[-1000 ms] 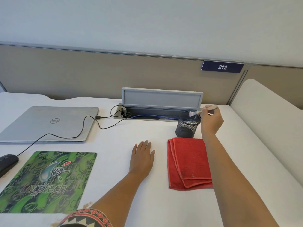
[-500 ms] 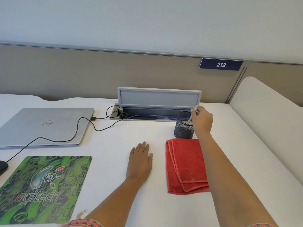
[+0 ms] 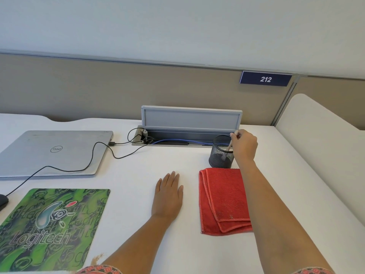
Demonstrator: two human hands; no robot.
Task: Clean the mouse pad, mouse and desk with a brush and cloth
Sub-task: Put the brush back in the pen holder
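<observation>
Right hand [image 3: 245, 147] is at the far right of the tabletop [image 3: 138, 224], fingers pinched around the pale handle of the brush [image 3: 231, 142], which stands tilted in the black mesh cup [image 3: 221, 152], lower end down inside. Left hand [image 3: 167, 194] lies open and flat, palm down, gripping nothing, just left of the folded red cloth [image 3: 223, 200]. The cloth sits just near of the cup. The mouse pad [image 3: 51, 228] is at near left, and only a dark sliver of the mouse [image 3: 3, 201] shows at the left edge.

Now, the risks. That cup looks light; if the brush drags against its rim, it could tip or skid, and right behind it is the open cable tray [image 3: 177, 142] with a blue cable and plugs, so anything knocked backward may drop in there. The forearm hangs over the cloth's right side, so a low sweep could rumple it. Over on the left, a black cable [image 3: 98, 153] trails across the closed laptop [image 3: 53, 153] toward the mouse, and brushing or wiping there could snag it and tug the mouse off the pad area.

Writing: "Logitech" across the green pad, "DELL" on the laptop lid, upside down from here, and "212" in white on the dark sign [image 3: 265, 79] on the partition.
</observation>
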